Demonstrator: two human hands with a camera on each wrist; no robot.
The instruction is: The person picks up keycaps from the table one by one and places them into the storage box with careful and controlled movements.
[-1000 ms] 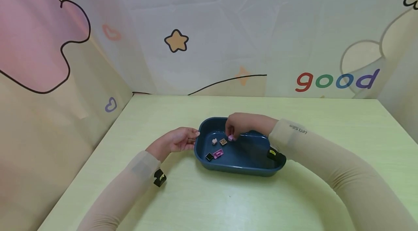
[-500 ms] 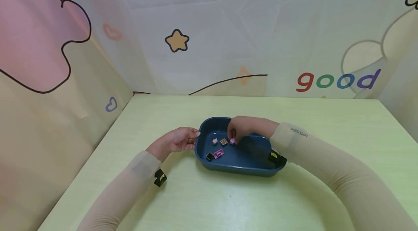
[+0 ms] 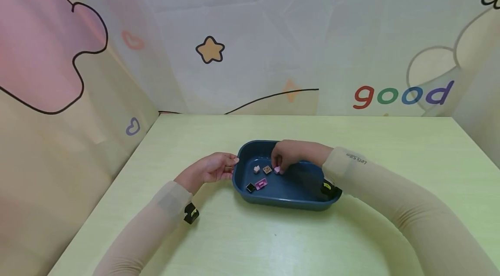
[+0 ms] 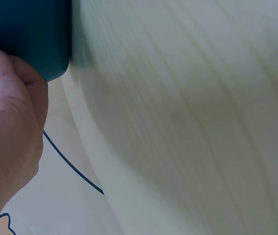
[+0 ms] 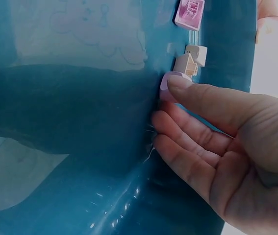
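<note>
Inside a dark blue plastic basin (image 3: 289,201), my right hand (image 3: 287,153) pinches a small light-pink keycap (image 5: 165,87) between thumb and fingers, close to the floor. Beside it lie a beige keycap (image 3: 267,169) and a whitish keycap (image 3: 256,169). Nearer the front left are a longer pink keycap (image 3: 261,184), its hollow underside showing, and a black keycap (image 3: 250,187). My left hand (image 3: 215,166) holds the basin's left end, thumb at the rim; in the left wrist view its fingers (image 4: 16,81) bend against the basin wall.
The basin stands on a pale yellow-green table (image 3: 250,245). A printed cloth backdrop (image 3: 250,50) rises behind the table and along its sides. Dark wrist straps (image 3: 191,213) sit on both forearms.
My right hand has moved slightly down and toward me with the light-pink keycap, then stayed nearly still. The left hand and the other keycaps have kept their places.
</note>
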